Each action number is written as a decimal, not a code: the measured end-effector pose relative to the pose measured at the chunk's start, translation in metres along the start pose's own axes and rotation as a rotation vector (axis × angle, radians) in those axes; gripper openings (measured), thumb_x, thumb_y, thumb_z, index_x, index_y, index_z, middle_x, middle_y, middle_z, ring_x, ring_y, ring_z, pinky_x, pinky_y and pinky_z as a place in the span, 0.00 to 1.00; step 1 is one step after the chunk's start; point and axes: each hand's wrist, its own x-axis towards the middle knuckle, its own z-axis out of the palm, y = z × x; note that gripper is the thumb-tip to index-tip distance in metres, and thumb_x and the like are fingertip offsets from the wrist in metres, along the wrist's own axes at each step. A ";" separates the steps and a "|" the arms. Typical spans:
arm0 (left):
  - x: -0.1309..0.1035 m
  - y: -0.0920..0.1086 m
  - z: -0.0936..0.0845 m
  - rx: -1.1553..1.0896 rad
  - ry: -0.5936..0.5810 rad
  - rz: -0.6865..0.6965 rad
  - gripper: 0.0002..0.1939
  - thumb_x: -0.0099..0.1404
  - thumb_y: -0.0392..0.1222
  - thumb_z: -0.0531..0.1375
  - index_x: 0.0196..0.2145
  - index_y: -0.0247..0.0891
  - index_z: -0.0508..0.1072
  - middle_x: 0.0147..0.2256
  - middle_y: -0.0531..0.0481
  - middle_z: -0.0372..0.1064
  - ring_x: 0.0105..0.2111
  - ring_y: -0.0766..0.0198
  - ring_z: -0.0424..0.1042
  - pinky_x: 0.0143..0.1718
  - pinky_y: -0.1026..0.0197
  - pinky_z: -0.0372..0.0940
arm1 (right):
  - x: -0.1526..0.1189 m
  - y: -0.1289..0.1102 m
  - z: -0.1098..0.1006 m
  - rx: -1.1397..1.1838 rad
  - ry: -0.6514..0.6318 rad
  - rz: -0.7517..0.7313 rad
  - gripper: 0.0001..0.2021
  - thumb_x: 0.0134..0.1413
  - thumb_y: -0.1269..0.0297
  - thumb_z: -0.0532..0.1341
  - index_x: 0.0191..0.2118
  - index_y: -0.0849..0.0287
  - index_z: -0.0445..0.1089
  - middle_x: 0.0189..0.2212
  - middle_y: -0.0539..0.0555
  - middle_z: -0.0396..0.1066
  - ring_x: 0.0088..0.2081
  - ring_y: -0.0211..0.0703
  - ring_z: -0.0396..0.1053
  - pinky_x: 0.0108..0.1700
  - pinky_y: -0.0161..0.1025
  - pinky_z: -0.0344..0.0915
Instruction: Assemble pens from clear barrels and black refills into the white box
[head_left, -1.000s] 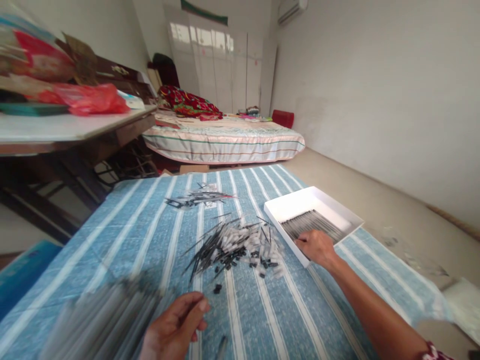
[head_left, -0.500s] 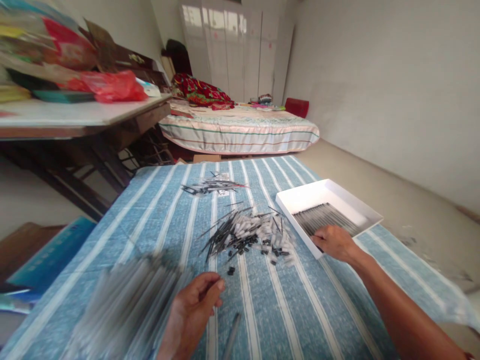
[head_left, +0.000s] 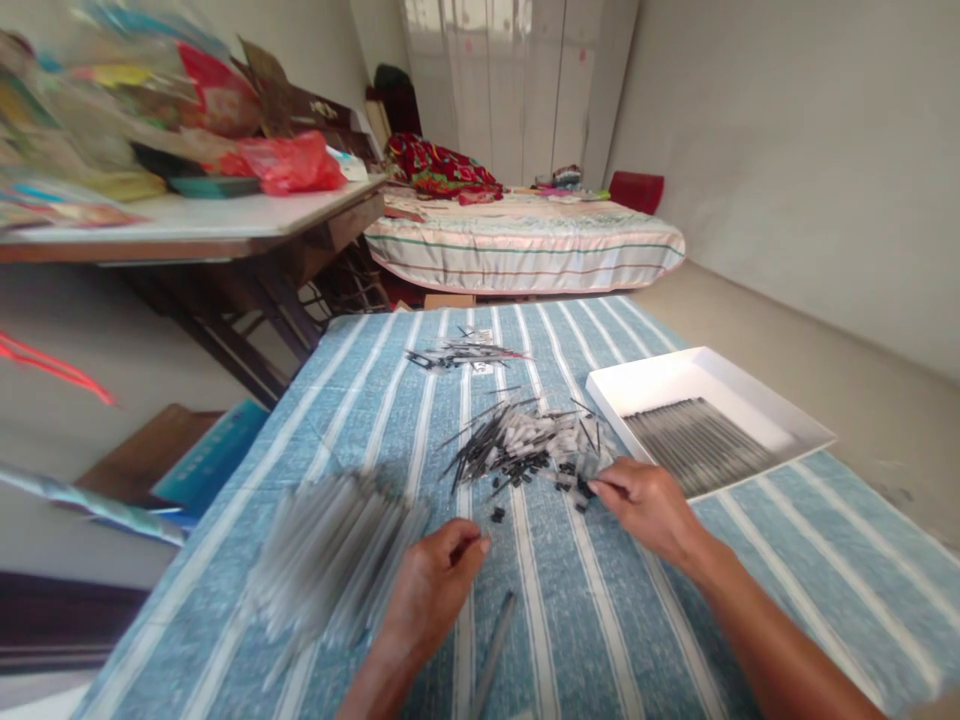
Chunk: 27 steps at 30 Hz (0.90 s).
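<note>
Far left, the blue carton [head_left: 214, 450] carries a row of pale characters too blurred for me to read, and the red pack [head_left: 217, 90] on the side table [head_left: 277, 215] has pale marks I can't make out either. On the cloth [head_left: 570, 620], near left, lies a bundle of grey tubes [head_left: 337, 550]. Just right of it my left hand [head_left: 439, 570] is curled, thumb close to the fingertips; I can't tell whether anything is pinched there. Farther off, a slip [head_left: 482, 367] lies under the small pile [head_left: 450, 354], its print too small to read. Near me, right of my left hand, lies a single rod [head_left: 495, 650], with a few black bits [head_left: 497, 515] beyond it. In the middle sits the big pile [head_left: 517, 440] of dark sticks, whitish pieces and black bits. My right hand [head_left: 652, 510] is at its right edge, thumb and finger drawn together; whether they grip a piece, I can't tell. I judge this step to be picking from that pile, and the next move to call for a light pinch that leaves neighbouring pieces undisturbed. At right, the white box [head_left: 652, 375] holds a row of dark rods [head_left: 697, 440].
</note>
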 end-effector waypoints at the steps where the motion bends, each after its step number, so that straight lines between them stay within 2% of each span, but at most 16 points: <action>1: -0.002 0.002 -0.002 0.038 -0.037 0.014 0.10 0.57 0.46 0.54 0.23 0.39 0.68 0.18 0.56 0.59 0.20 0.65 0.62 0.23 0.65 0.56 | 0.003 -0.004 0.006 0.006 -0.027 0.004 0.13 0.55 0.64 0.53 0.25 0.59 0.70 0.24 0.51 0.68 0.28 0.37 0.66 0.32 0.32 0.56; 5: -0.010 0.010 -0.008 0.155 -0.230 0.049 0.11 0.56 0.45 0.54 0.20 0.38 0.67 0.18 0.57 0.57 0.20 0.67 0.58 0.22 0.66 0.51 | 0.016 -0.012 0.021 -0.042 -0.101 0.048 0.09 0.54 0.66 0.55 0.29 0.57 0.71 0.27 0.50 0.71 0.31 0.39 0.67 0.34 0.32 0.55; 7: -0.014 0.013 -0.007 0.229 -0.337 0.065 0.10 0.54 0.44 0.56 0.20 0.38 0.67 0.17 0.58 0.57 0.20 0.68 0.58 0.21 0.66 0.48 | 0.021 -0.014 0.023 -0.096 -0.133 0.061 0.08 0.53 0.66 0.55 0.31 0.56 0.72 0.28 0.50 0.72 0.33 0.40 0.68 0.34 0.33 0.55; 9: -0.017 0.015 -0.004 0.332 -0.392 0.086 0.08 0.50 0.43 0.58 0.19 0.38 0.66 0.17 0.58 0.58 0.20 0.67 0.58 0.21 0.66 0.46 | 0.026 -0.014 0.024 -0.154 -0.167 0.068 0.08 0.53 0.65 0.55 0.31 0.56 0.71 0.29 0.51 0.73 0.33 0.40 0.68 0.33 0.33 0.54; 13: -0.021 0.016 0.004 0.491 -0.400 0.151 0.07 0.47 0.42 0.58 0.18 0.38 0.64 0.17 0.57 0.58 0.20 0.67 0.57 0.22 0.64 0.43 | 0.031 -0.017 0.025 -0.233 -0.191 0.080 0.09 0.53 0.62 0.55 0.28 0.56 0.71 0.28 0.51 0.73 0.33 0.41 0.69 0.31 0.34 0.52; 17: -0.023 0.015 0.007 0.499 -0.427 0.183 0.06 0.47 0.36 0.54 0.16 0.38 0.60 0.17 0.57 0.55 0.20 0.67 0.55 0.23 0.63 0.43 | 0.030 -0.023 0.026 -0.224 -0.197 0.048 0.10 0.55 0.63 0.54 0.28 0.55 0.70 0.28 0.50 0.73 0.33 0.40 0.69 0.32 0.34 0.51; 22: -0.020 0.016 0.001 0.310 -0.361 0.113 0.07 0.49 0.34 0.52 0.17 0.38 0.57 0.18 0.57 0.55 0.21 0.68 0.57 0.23 0.65 0.46 | 0.026 -0.036 0.030 -0.187 -0.245 -0.042 0.11 0.56 0.64 0.53 0.28 0.56 0.70 0.29 0.50 0.73 0.34 0.40 0.69 0.32 0.33 0.52; 27: -0.015 0.012 -0.006 -0.053 -0.289 -0.023 0.06 0.54 0.39 0.54 0.21 0.38 0.61 0.18 0.57 0.59 0.20 0.68 0.59 0.22 0.66 0.51 | 0.031 -0.061 0.040 -0.148 -0.316 -0.159 0.10 0.56 0.65 0.53 0.28 0.57 0.69 0.28 0.50 0.73 0.34 0.39 0.69 0.33 0.33 0.52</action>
